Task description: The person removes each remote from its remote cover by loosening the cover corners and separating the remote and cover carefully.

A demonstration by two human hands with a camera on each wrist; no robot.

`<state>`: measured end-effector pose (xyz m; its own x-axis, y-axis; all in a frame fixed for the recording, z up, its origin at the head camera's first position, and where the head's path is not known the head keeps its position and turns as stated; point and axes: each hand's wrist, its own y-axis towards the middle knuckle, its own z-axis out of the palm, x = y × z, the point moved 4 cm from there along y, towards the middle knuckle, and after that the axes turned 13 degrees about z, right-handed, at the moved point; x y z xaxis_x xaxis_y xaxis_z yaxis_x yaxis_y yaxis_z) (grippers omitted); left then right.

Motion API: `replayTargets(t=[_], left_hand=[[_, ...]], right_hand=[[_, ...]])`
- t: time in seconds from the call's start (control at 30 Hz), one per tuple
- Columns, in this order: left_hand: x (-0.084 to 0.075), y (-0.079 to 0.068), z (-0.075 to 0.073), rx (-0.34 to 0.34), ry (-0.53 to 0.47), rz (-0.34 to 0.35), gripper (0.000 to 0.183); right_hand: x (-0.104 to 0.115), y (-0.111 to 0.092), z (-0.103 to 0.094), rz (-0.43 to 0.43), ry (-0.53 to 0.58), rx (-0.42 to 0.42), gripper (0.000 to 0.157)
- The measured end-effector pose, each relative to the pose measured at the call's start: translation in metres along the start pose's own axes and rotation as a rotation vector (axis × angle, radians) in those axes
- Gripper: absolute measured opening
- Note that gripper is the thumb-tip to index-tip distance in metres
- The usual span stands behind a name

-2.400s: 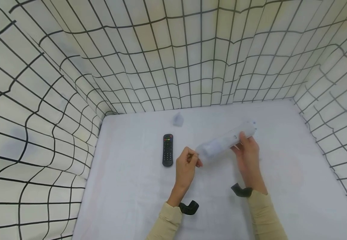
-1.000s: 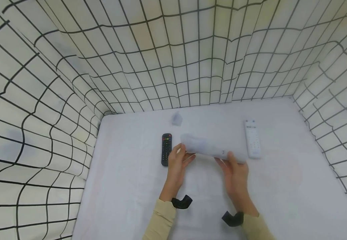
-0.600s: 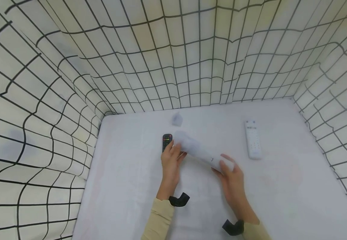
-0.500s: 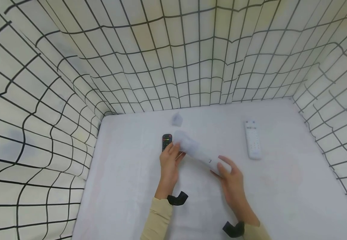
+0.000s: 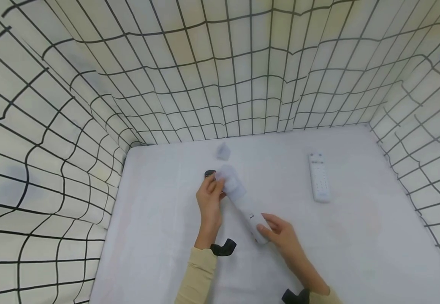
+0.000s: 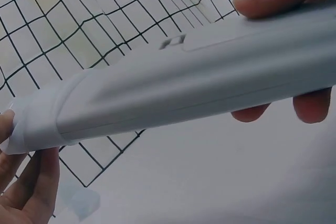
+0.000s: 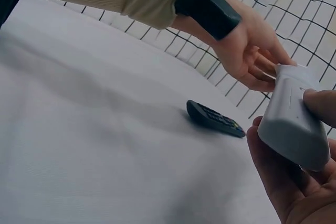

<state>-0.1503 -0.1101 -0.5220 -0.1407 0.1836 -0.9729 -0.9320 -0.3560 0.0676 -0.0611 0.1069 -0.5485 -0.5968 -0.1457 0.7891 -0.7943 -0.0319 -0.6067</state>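
left hand (image 5: 207,204), beside the black oblong plastic remote (image 7: 214,119), pinches translucent plastic film (image 5: 234,184) at one end of a long white plastic device (image 6: 173,93), right of that remote; right hand (image 5: 281,236), farther right, grips the other end; a slim white plastic remote (image 5: 320,179) lies well right of the black one.

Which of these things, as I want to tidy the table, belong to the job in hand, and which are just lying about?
In the job:
white object, held in the right grip
translucent wrap on its end, pinched in the left grip

Lying about:
black remote
white remote
small translucent scrap, probably
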Motion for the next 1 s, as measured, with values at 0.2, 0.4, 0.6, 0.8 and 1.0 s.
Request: replayTargets(t=[0.2, 0.4, 0.6, 0.8, 1.0], left_hand=[[-0.003, 0.004, -0.003, -0.057, 0.071, 0.072, 0.033], [0.002, 0.003, -0.006, -0.125, 0.072, 0.086, 0.028], [0.005, 0.001, -0.006, -0.180, 0.079, 0.090, 0.028], [0.007, 0.002, -0.005, -0.210, 0.085, 0.083, 0.029], [0.009, 0.002, -0.004, -0.212, 0.044, 0.078, 0.029]], right_hand=[[-0.002, -0.003, 0.010, -0.002, 0.044, 0.039, 0.054], [-0.003, -0.008, 0.011, 0.007, 0.032, 0.010, 0.061], [-0.006, -0.012, 0.010, 0.001, 0.022, -0.001, 0.059], [-0.008, -0.014, 0.006, -0.002, -0.002, -0.018, 0.061], [-0.008, -0.016, 0.003, -0.008, -0.005, -0.018, 0.061]])
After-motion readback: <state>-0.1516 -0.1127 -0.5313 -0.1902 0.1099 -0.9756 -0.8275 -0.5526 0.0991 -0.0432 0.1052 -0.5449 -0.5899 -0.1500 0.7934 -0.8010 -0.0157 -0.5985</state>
